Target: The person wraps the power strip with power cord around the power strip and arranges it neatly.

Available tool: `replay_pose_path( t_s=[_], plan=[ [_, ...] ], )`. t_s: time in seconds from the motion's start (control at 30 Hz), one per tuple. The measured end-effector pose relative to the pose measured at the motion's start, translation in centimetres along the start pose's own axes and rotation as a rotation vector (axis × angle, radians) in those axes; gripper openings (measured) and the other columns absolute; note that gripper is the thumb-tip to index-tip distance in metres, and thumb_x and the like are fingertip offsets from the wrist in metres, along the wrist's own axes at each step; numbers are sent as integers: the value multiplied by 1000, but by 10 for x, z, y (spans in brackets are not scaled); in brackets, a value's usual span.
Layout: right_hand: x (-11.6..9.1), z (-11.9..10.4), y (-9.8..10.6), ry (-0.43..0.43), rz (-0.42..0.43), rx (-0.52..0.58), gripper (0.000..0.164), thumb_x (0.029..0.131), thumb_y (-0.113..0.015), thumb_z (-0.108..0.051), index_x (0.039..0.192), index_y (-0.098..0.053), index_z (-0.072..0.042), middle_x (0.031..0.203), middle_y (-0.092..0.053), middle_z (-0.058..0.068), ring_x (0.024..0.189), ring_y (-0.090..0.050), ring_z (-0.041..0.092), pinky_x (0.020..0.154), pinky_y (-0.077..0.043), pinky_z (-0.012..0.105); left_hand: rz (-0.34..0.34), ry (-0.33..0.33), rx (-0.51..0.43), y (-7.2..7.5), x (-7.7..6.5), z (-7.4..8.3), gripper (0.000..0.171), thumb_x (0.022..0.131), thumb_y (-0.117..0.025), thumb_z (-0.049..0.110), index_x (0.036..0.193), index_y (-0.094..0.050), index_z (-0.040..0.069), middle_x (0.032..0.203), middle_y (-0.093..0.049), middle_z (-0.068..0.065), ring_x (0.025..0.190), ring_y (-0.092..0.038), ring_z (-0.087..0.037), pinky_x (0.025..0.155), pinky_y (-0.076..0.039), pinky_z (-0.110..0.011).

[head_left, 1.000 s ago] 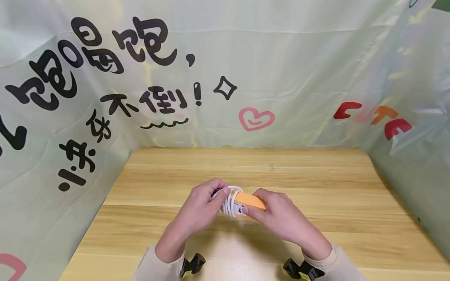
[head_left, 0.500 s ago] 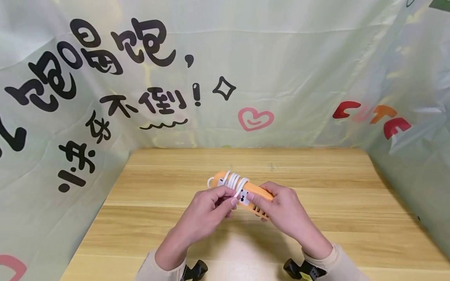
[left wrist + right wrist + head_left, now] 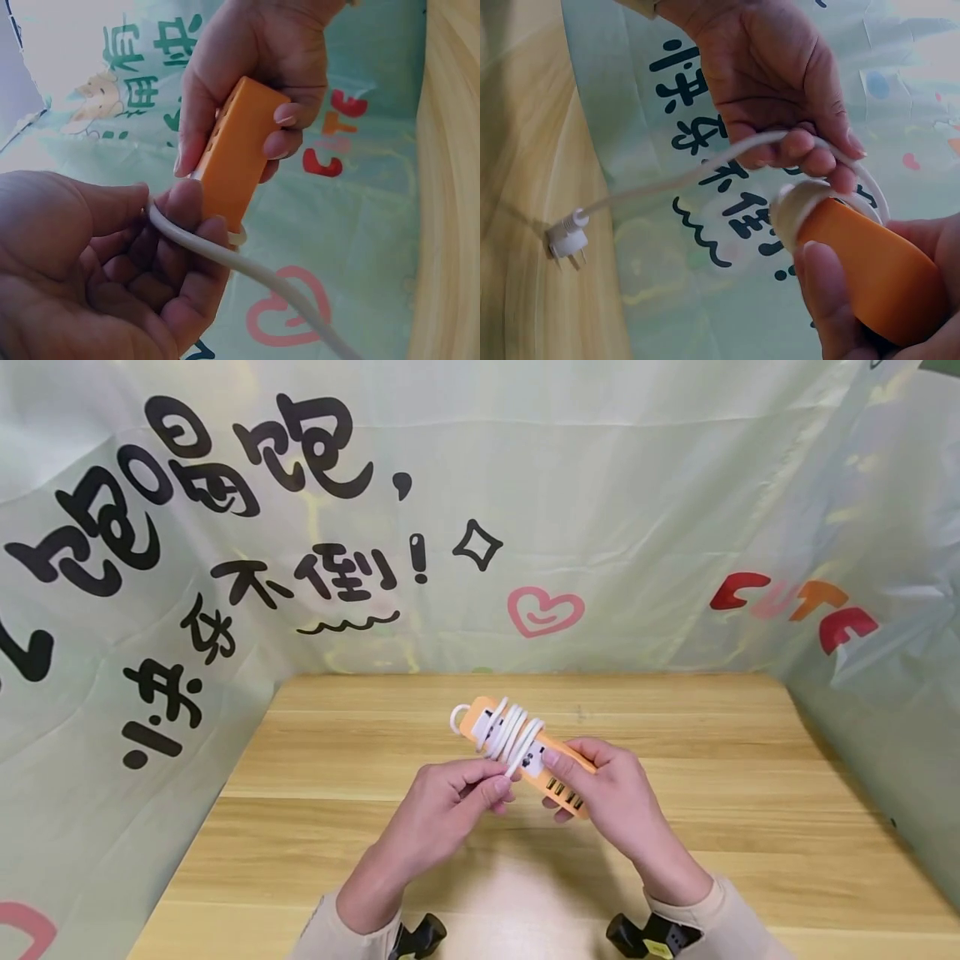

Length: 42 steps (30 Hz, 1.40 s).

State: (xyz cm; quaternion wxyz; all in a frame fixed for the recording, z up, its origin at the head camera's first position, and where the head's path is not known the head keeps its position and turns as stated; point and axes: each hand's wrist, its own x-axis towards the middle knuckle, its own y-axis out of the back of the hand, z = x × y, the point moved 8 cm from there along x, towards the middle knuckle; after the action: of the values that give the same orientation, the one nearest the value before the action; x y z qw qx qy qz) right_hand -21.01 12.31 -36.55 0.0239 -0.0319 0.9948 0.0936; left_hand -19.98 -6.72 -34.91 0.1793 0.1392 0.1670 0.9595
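Observation:
Held above the table is an orange power strip [image 3: 534,760] with a white face panel and several ports along one side. Its white cord [image 3: 508,732] is wound several times around the middle, with a small loop at the far end. My right hand [image 3: 615,797] grips the near end, thumb on the panel and fingers beneath. At the last turn my left hand [image 3: 442,806] pinches the cord between thumb and fingers. From those fingers a free length of cord [image 3: 232,256] trails away in the left wrist view. A white plug [image 3: 568,238] ends it in the right wrist view.
The wooden table [image 3: 360,735] spreads beneath both hands. Printed cloth [image 3: 637,510] closes in its back and both sides. A black wrist device [image 3: 652,935] sits at my right cuff, and another [image 3: 420,935] at my left.
The power strip has tilted, its wound end swinging up and away. My left hand has gone from around the wound cord to pinching it at the near turn. The right hand keeps its grip.

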Motion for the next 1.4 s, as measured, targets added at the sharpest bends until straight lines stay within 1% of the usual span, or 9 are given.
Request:
replay_pose_path(
  t_s=[0.13,0.27,0.47,0.77,0.87,1.07,1.13,1.27,1.4],
  plan=[
    [0,0,1,-3,1,47,38,102,-73,-28,115,-69,7,88,-75,16,68,-75,26,59,-63,42,-13,19,25,0,0,-1,22,105,-66,21,118,-80,9,98,-81,-1,84,-75,-12,75,-59,-24],
    [0,0,-1,5,-13,61,38,102,-72,-27,115,-68,8,89,-75,16,68,-75,27,59,-63,42,16,35,49,3,0,-2,17,103,-70,23,109,-82,12,93,-80,2,82,-75,-16,72,-58,-24],
    [-2,-1,-2,10,-15,70,38,103,-72,-27,114,-68,9,89,-75,17,68,-76,28,59,-63,42,49,28,68,5,1,-1,11,100,-75,22,102,-83,15,80,-73,4,69,-66,-7,58,-52,-22],
    [-6,-6,-3,41,-5,141,39,105,-68,-26,116,-67,12,90,-75,14,69,-76,25,61,-64,42,37,46,64,5,3,-4,18,100,-74,33,86,-77,20,72,-70,1,57,-62,-7,53,-48,-23],
    [-7,-8,-3,67,-11,188,39,107,-66,-24,114,-66,14,90,-76,12,69,-76,24,59,-64,42,26,12,4,3,4,-4,18,102,-71,31,89,-77,19,72,-69,0,62,-64,-9,57,-52,-24],
    [-8,-12,3,96,-25,244,35,109,-62,-24,108,-67,10,91,-76,12,67,-76,24,59,-63,43,-55,-152,-43,-6,4,2,22,109,-58,15,122,-74,6,95,-75,-9,87,-73,-19,82,-62,-30],
    [-7,-12,4,94,-37,266,33,109,-61,-25,106,-67,7,91,-76,12,67,-76,23,58,-63,42,-78,-172,-41,-9,4,2,24,109,-58,13,125,-73,5,98,-76,-10,91,-73,-19,86,-62,-31],
    [-7,-10,-2,74,-94,342,28,110,-60,-23,108,-69,2,92,-77,10,66,-75,21,57,-62,38,-67,-112,-59,-8,5,-3,20,107,-63,15,119,-76,5,94,-77,-8,87,-72,-12,85,-62,-30],
    [-8,-8,-9,63,-137,382,28,110,-58,-24,110,-70,2,93,-76,10,66,-75,20,56,-62,37,-25,-49,-49,-4,5,-7,16,104,-68,17,110,-79,7,89,-76,-5,74,-69,-8,71,-61,-27]
  ],
)
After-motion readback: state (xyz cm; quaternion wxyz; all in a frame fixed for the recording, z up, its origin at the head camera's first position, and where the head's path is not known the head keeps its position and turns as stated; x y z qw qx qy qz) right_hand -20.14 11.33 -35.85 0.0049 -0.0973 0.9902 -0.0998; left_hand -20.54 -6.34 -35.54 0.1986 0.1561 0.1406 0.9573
